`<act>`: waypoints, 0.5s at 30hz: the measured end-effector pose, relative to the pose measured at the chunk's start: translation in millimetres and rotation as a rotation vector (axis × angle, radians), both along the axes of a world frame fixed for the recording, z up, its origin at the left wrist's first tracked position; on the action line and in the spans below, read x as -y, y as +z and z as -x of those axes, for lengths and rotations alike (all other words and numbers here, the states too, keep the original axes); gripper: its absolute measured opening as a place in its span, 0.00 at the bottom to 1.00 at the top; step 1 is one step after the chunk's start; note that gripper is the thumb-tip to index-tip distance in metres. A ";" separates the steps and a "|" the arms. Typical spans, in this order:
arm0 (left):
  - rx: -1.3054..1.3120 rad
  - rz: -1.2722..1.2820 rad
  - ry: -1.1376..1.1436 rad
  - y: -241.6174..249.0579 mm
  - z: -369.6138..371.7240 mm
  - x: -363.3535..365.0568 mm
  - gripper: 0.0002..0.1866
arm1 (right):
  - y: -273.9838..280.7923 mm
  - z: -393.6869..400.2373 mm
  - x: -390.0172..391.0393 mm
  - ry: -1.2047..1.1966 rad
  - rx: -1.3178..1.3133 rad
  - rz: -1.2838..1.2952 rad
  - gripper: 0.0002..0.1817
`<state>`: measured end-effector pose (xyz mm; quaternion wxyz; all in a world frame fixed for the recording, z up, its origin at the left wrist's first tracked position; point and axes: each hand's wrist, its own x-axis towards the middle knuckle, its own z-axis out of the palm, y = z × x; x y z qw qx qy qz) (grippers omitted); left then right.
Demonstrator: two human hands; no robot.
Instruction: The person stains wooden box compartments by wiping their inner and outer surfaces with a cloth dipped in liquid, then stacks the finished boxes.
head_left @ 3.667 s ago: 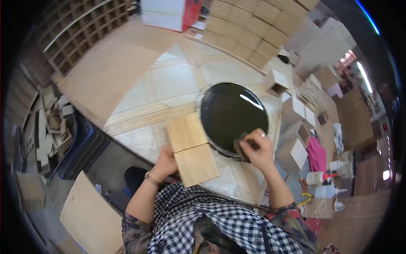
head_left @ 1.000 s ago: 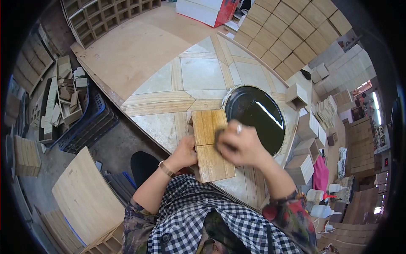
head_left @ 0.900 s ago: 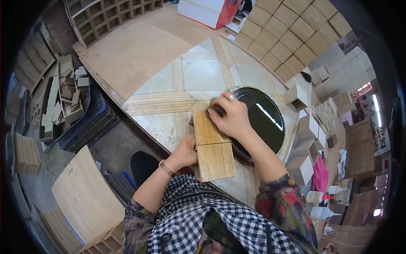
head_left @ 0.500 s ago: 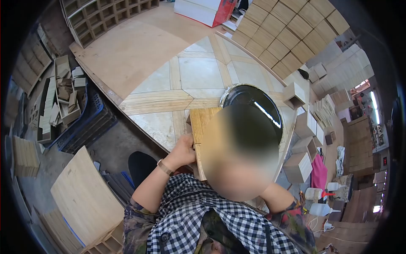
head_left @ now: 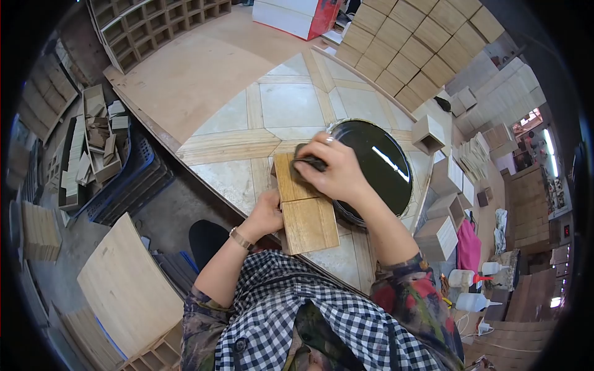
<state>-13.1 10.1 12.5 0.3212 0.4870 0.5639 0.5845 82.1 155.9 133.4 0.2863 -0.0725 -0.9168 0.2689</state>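
Two light wooden boxes or blocks sit end to end near the front edge of the work table; the nearer wooden block [head_left: 311,226] looks paler than the far wooden block [head_left: 286,179]. My left hand [head_left: 266,214] grips their left side around the seam, fingers partly hidden. With my right hand [head_left: 331,164] I hold a dark cloth or sponge [head_left: 307,162] pressed on the far block's top. Right beside the blocks stands a round container of dark liquid [head_left: 377,167], its rim stained.
Stacked wooden boxes [head_left: 427,43] stand at the back right. Open small boxes [head_left: 428,135], glue bottles [head_left: 471,302] and a pink cloth [head_left: 468,247] lie to the right. A blue crate [head_left: 127,185] with wood scraps is at the left.
My right arm, blurred near the front before, now reaches over the far block with the dark pad. The blocks and my left hand are in nearly the same place.
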 end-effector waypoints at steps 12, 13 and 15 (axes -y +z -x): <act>-0.012 -0.007 -0.006 4.5 -0.2 0.5 0.13 | 0.6 -114.3 54.9 0.349 0.106 -0.225 0.08; 0.009 0.004 -0.006 3.9 -0.6 0.5 0.13 | -3.3 -126.6 47.2 0.269 0.098 -0.171 0.08; 0.044 0.020 -0.001 2.2 -1.2 -0.7 0.13 | -9.6 -143.3 31.8 0.115 0.074 -0.071 0.09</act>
